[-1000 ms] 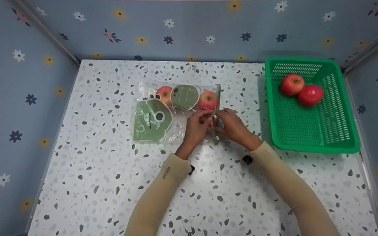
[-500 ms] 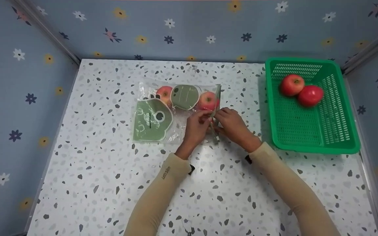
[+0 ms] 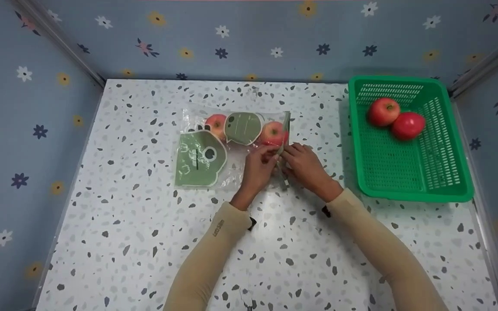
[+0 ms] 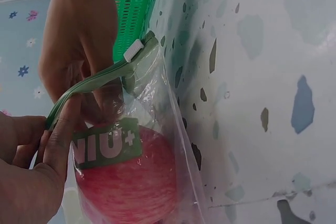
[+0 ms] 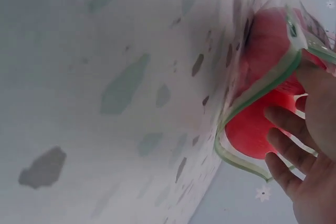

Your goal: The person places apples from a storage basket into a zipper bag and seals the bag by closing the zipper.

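Observation:
In the head view, a clear zip bag with green prints lies flat, with red apples inside. My left hand pinches its green rim, seen close in the left wrist view, where the left fingers hold the strip beside a bagged apple. A white slider sits near the strip's far end. My right hand is at the mouth; the right wrist view shows this hand with thumb near the rim and fingers spread before a red fruit. The mouth gapes there.
A green basket stands at the right of the speckled table, holding an apple and another red fruit. Flowered panels stand at the back and both sides.
My right hand has shifted slightly left at the bag's mouth, and the red patch between the hands is now covered. My left hand and the basket have hardly moved.

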The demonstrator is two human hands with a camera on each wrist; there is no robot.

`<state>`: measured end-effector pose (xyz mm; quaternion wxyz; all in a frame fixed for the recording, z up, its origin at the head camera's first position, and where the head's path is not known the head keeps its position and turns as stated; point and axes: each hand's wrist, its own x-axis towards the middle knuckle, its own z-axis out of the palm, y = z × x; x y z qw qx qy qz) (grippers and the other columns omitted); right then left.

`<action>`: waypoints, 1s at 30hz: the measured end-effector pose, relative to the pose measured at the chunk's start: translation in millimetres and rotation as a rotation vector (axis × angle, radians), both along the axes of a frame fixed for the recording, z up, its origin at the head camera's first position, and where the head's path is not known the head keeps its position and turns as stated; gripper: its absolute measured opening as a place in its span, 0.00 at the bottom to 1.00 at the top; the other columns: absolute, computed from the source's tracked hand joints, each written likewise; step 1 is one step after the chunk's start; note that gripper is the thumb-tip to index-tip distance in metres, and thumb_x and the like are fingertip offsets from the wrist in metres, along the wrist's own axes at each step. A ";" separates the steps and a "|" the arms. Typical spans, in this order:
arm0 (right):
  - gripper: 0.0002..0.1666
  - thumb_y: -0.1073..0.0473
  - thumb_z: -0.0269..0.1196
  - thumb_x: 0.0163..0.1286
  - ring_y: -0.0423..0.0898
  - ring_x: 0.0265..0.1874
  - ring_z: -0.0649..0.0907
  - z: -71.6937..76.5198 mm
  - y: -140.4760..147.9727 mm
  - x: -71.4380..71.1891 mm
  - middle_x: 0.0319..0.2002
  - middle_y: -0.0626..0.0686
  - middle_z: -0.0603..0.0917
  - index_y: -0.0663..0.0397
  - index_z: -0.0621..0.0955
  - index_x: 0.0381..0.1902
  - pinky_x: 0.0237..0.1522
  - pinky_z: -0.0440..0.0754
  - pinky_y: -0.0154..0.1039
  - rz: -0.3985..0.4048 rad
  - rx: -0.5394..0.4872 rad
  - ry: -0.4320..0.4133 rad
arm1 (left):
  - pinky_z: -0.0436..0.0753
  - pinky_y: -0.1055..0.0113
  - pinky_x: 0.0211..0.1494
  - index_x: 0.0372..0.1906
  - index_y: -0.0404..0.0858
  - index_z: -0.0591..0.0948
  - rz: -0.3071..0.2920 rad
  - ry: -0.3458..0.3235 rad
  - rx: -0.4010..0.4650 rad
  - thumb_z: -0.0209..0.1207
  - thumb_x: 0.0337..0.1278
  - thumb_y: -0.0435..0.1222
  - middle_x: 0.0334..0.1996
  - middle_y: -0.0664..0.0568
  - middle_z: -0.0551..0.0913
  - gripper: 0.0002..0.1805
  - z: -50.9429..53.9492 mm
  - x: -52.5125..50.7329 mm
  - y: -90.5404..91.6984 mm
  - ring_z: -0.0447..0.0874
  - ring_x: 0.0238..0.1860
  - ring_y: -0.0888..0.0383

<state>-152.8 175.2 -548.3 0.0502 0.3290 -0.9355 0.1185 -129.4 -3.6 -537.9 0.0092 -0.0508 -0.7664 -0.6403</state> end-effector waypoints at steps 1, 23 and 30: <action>0.30 0.59 0.74 0.69 0.57 0.55 0.82 1.7 2.5 0.6 0.58 0.58 0.86 0.59 0.81 0.67 0.57 0.82 0.55 -0.006 -0.007 0.001 | 0.84 0.72 0.37 0.53 0.26 0.85 0.001 0.004 0.003 0.62 0.68 0.23 0.45 0.38 0.86 0.12 -0.1 -0.5 0.2 0.87 0.38 0.52; 0.27 0.57 0.73 0.71 0.64 0.58 0.80 70.8 77.7 16.6 0.58 0.64 0.84 0.65 0.82 0.63 0.59 0.79 0.61 -0.261 -0.136 0.012 | 0.82 0.71 0.42 0.53 0.25 0.85 0.006 0.024 0.003 0.61 0.67 0.21 0.46 0.36 0.86 0.12 0.3 2.0 -0.5 0.88 0.41 0.48; 0.28 0.59 0.74 0.69 0.64 0.58 0.79 90.4 103.5 18.3 0.60 0.65 0.84 0.65 0.82 0.63 0.59 0.79 0.62 -0.351 -0.159 0.009 | 0.83 0.73 0.40 0.53 0.23 0.85 0.010 0.018 0.014 0.61 0.67 0.21 0.46 0.36 0.85 0.12 -0.1 1.1 0.3 0.88 0.40 0.48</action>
